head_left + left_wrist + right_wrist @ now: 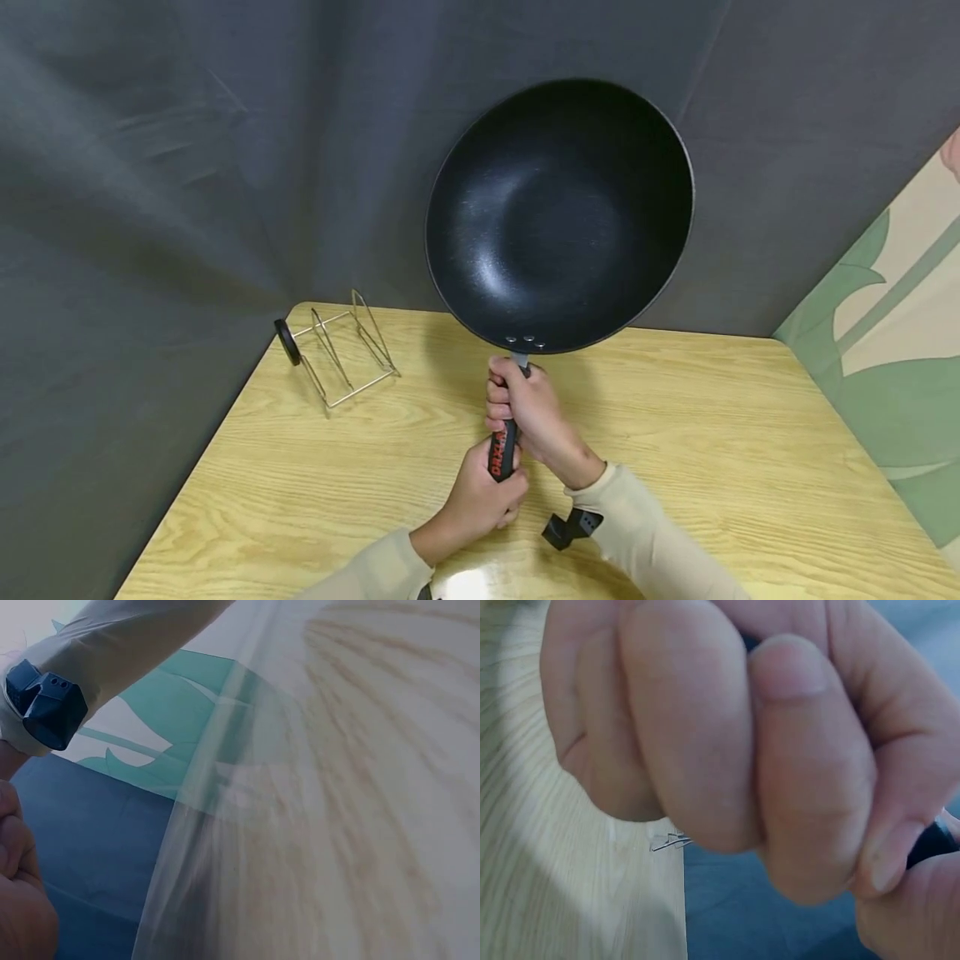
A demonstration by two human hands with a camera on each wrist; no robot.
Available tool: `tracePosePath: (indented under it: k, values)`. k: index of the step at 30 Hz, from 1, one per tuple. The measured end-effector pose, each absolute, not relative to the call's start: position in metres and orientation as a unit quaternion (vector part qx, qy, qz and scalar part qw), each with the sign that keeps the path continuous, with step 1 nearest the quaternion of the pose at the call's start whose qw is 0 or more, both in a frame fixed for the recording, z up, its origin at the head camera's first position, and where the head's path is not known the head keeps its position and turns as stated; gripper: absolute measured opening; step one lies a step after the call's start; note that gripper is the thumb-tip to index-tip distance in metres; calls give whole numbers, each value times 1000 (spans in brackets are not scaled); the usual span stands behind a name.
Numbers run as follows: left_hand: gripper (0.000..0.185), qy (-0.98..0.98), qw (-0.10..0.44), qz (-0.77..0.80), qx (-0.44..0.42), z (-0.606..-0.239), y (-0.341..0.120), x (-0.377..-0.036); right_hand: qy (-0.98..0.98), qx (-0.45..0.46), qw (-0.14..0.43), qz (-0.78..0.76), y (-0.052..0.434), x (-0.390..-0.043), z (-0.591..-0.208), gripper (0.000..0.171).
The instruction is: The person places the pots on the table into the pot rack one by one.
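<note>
A large black wok is held up above the table, its dark inside facing me and its long handle pointing down toward me. My right hand grips the upper part of the handle, just below the rivets. Lower down, my left hand wraps round the handle's end, and red lettering shows between the two hands. Curled fingers fill the right wrist view and hide most of the handle. The left wrist view catches only part of a hand at its left edge.
A metal wire rack with a black round piece stands at the back left of the wooden table. Dark cloth hangs behind and at the left. A leaf-patterned cloth is at the right.
</note>
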State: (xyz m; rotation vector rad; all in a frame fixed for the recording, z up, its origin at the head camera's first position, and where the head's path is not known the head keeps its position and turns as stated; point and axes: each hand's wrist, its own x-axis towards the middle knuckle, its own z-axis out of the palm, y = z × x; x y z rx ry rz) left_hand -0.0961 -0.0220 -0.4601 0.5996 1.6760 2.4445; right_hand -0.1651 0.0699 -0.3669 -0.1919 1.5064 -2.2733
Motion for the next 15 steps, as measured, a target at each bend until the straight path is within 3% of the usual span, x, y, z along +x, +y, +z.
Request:
tracePosePath:
  k: [15]
  values:
    - [16, 540, 52, 810, 224, -465, -28, -94, 587, -88, 209, -777, 52, -164, -366, 39]
